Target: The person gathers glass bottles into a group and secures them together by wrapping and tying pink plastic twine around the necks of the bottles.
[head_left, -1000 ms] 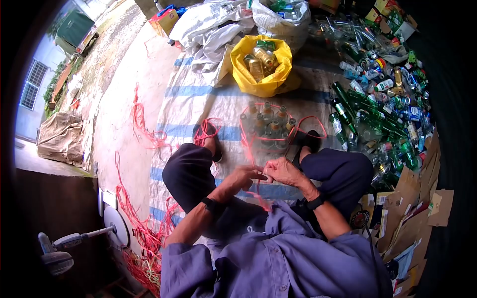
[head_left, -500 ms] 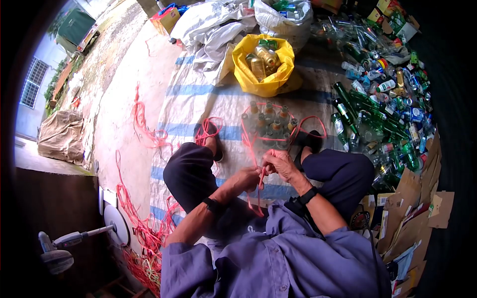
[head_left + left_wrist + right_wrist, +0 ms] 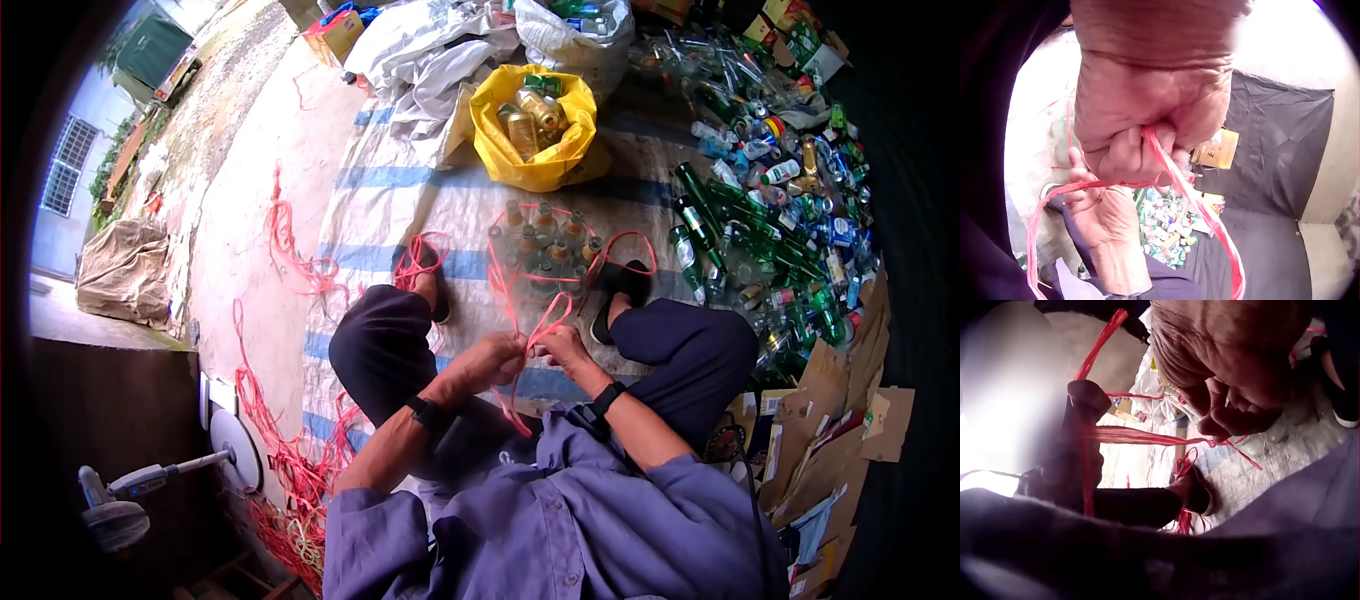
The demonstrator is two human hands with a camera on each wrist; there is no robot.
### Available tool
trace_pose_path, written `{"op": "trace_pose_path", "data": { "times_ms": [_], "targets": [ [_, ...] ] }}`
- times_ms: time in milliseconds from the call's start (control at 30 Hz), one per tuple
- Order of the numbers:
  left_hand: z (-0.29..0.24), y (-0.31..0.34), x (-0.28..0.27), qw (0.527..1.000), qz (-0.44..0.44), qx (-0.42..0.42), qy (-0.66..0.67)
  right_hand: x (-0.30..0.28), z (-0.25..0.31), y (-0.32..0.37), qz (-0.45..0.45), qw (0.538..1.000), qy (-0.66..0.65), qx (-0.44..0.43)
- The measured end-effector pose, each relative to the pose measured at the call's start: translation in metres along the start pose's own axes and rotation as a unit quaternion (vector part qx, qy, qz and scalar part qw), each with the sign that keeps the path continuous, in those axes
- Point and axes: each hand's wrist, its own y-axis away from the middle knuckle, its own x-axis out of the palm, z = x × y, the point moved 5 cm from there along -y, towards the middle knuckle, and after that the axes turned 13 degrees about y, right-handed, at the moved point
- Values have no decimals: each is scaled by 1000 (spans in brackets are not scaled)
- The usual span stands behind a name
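Pink plastic twine (image 3: 505,292) rings a cluster of clear glass bottles (image 3: 563,252) standing on the striped sheet between the person's feet. From there it runs back to both hands, close together over the lap. My left hand (image 3: 495,360) has its fingers curled tightly round the twine; in the left wrist view the twine (image 3: 1200,203) comes out of the fist and hangs in a loop. My right hand (image 3: 562,350) pinches the twine with its fingertips. A strand (image 3: 1141,436) stretches between the hands in the right wrist view, a short tail past the right fingertips.
A yellow bag (image 3: 545,178) of cans stands beyond the bottles, white sacks (image 3: 440,60) behind it. Loose bottles and cans (image 3: 780,220) heap at the right, above flattened cardboard (image 3: 810,420). Tangled twine (image 3: 300,460) lies at the left near a fan (image 3: 235,450).
The hands first met over a small bundle of twine, then drew strands between them. A twine loop now rises above the right hand, which has turned and lowered slightly. The bottles stay put.
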Motion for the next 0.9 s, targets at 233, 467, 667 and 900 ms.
{"op": "trace_pose_path", "data": {
  "times_ms": [233, 467, 667, 900],
  "targets": [
    [-2, 3, 10, 980, -24, -52, 191, 46, 24, 18, 42, 863, 290, -413],
    [4, 0, -3, 988, -93, -52, 107, 39, -11, 16, 58, 776, 510, -367],
    [14, -17, -23, 997, -8, 76, -21, 42, -27, 13, 203, 767, 557, -246],
    [2, 1, -16, 991, -119, 22, 63, 29, 68, 113, 244, 888, 361, -150]
  ]
}}
